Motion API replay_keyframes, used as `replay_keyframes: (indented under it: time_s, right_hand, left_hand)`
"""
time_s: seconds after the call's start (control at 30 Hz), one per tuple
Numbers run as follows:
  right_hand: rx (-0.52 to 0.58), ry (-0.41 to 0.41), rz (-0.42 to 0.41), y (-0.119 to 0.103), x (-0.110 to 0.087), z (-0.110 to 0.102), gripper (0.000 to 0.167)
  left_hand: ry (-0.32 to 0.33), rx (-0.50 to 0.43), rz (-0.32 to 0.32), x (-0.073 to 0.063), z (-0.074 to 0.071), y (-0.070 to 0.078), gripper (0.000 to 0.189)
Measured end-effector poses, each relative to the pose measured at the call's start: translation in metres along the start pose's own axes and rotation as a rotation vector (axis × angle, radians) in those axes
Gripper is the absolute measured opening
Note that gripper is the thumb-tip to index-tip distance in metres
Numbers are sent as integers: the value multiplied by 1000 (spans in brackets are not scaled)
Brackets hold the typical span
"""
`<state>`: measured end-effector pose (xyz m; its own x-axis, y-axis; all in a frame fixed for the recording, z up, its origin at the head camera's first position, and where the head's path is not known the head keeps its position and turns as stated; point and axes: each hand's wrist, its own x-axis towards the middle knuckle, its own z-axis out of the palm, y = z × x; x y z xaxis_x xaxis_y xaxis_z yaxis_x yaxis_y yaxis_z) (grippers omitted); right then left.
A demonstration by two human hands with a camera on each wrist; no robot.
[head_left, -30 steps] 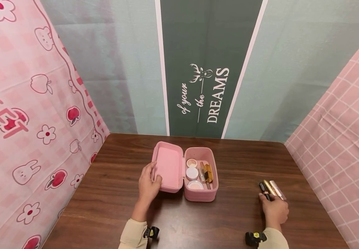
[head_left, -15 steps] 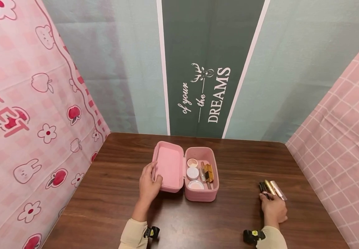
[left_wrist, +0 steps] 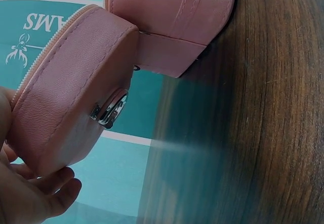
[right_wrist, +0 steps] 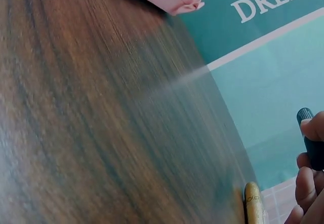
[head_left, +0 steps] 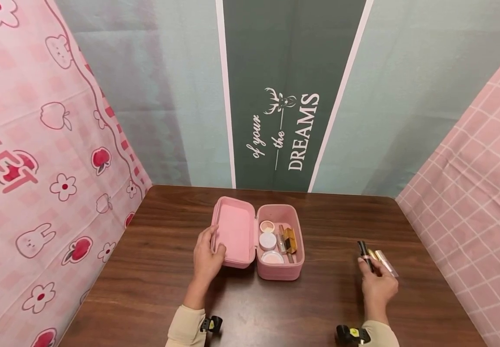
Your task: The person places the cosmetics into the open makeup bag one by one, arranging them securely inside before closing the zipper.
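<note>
My left hand (head_left: 208, 259) grips the raised lid (head_left: 236, 231) of a pink makeup case (head_left: 278, 273) by its left edge. In the left wrist view the lid's outer side shows a silver metal fitting (left_wrist: 111, 108). Inside the case lie round white and cream pots (head_left: 268, 241), slim tubes (head_left: 281, 243) and an amber-gold item (head_left: 290, 241). At the right, my right hand (head_left: 378, 289) pinches a black cosmetic tube (head_left: 362, 249) with a pinkish band, between thumb and fingers. Just beyond that hand are a gold tube (right_wrist: 253, 203) and a pale pink tube (head_left: 386, 263).
The case stands mid-table on a dark wood tabletop (head_left: 328, 299). Green and teal cloth (head_left: 289, 58) hangs along the back edge. Pink patterned cloths line the left (head_left: 80, 217) and right (head_left: 484, 193) sides. Each wrist wears a small black camera.
The right hand has lifted the black tube up and slightly left, away from the gold and pale pink tubes. The left hand and the case stay put.
</note>
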<state>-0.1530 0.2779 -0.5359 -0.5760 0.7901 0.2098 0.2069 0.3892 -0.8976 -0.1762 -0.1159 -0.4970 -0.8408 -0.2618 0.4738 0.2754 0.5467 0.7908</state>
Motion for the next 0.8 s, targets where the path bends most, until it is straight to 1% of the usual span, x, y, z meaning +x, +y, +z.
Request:
replay_keyframes:
  time_s: [0.13, 0.37, 0.4, 0.5, 0.67, 0.8]
  right_hand:
    - [16, -6, -16, 0, 0, 2, 32]
    - [-12, -26, -17, 3, -2, 1, 32]
    - [-18, -30, -15, 2, -3, 0, 32]
    - [8, -33, -13, -4, -7, 0, 31]
    - [59, -13, -20, -16, -15, 3, 28]
    - [35, -40, -1, -23, -21, 5, 29]
  left_hand:
    - [1, -1, -1, 0, 0, 0, 49]
    - [3, 2, 1, 1, 1, -1, 49]
    - [4, 4, 1, 1, 2, -1, 49]
    - [5, 4, 3, 2, 2, 0, 49]
    - [2, 5, -2, 1, 2, 1, 49]
    - [3, 4, -7, 0, 2, 2, 48]
